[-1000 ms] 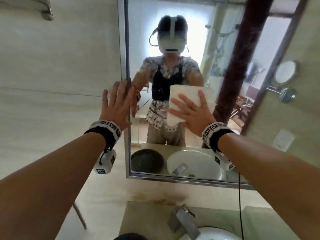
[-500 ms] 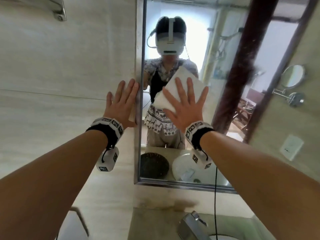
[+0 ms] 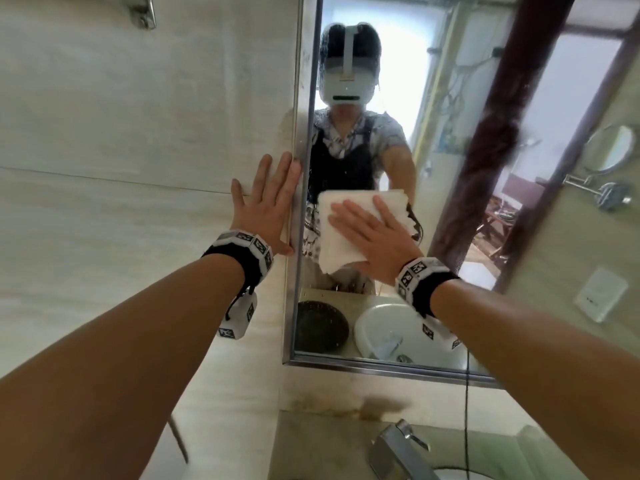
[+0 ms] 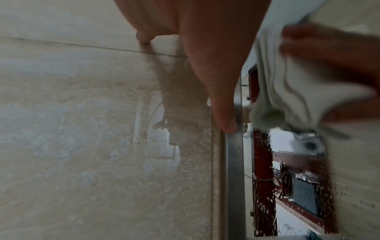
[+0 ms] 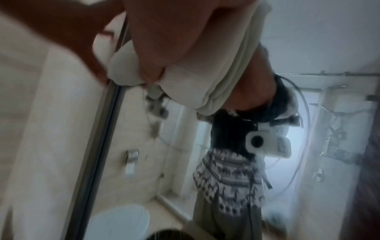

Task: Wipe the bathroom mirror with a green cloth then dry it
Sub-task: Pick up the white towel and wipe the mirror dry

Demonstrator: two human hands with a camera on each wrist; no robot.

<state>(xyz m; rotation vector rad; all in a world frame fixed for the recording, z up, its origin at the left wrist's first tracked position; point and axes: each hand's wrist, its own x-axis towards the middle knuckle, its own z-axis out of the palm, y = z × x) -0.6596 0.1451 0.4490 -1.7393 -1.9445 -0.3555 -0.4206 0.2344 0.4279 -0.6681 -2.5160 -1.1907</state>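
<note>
Right hand (image 3: 374, 237) pressing flat, fingers spread and straight, pinning folded white cloth (image 3: 349, 226) against mirror (image 3: 450, 168) glass, near its left edge. Cloth edges blurred in right wrist view, possibly from motion. Left hand (image 3: 266, 206) lying open and flat on beige wall tile (image 3: 121, 133), holding nothing, thumb touching metal mirror frame (image 3: 304, 150). Droplets speckling glass in left wrist view. Faucet (image 3: 394, 448) sitting below, beside sink rim.

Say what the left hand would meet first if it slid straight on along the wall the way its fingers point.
Probably nothing soon: the left hand lies flat on the wall tile, fingers pointing up beside the mirror frame; only bare tile shows ahead.
</note>
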